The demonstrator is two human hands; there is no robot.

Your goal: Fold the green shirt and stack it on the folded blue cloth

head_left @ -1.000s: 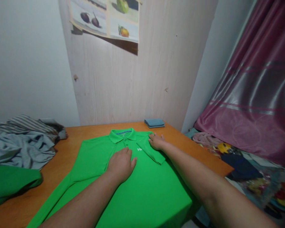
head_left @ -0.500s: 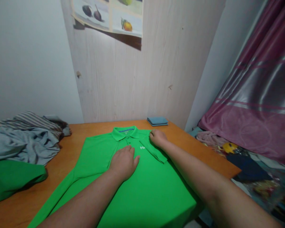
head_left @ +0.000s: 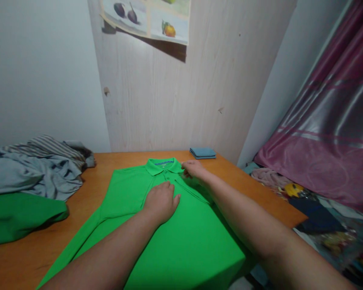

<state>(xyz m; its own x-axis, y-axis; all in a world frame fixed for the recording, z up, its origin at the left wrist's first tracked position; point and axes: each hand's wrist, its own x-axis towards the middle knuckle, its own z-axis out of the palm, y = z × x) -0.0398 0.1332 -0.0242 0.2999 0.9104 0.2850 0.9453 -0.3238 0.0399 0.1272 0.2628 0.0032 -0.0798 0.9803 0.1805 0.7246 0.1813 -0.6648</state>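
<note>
- One green shirt [head_left: 184, 237], spread across the desk [head_left: 245, 183] from the centre to the bottom of the frame, collar [head_left: 164, 168] at the far end!
- Left arm coming up from the bottom edge, slanting to the middle: its forearm [head_left: 115, 249] crosses the shirt, and the left hand [head_left: 161, 203] lies palm down just below the buttons, fingers together, thumb out to the side, gripping nothing, simply resting on the cloth.
- Over to the right arm, a long diagonal from the lower right corner: wrist bent in, and the right hand [head_left: 192, 169] has its fingers curled and pinched onto the shirt's shoulder, right beside the collar.
- Tricky to see there! Thumb and lower fingers sit in shadow under that right hand, so the exact pinch is hard to read; the sleeve lies folded in beneath the wrist.
- Bottom of the frame cuts off the shirt's hem and the left sleeve's end, and the left forearm covers part of the front.
- Far left, grey cloth [head_left: 33, 173] and dark green cloth [head_left: 24, 215] run out of frame.
- Up top, the fruit pictures [head_left: 148, 20] are cropped; lower right, the clutter [head_left: 329, 237] is a blur.
</note>
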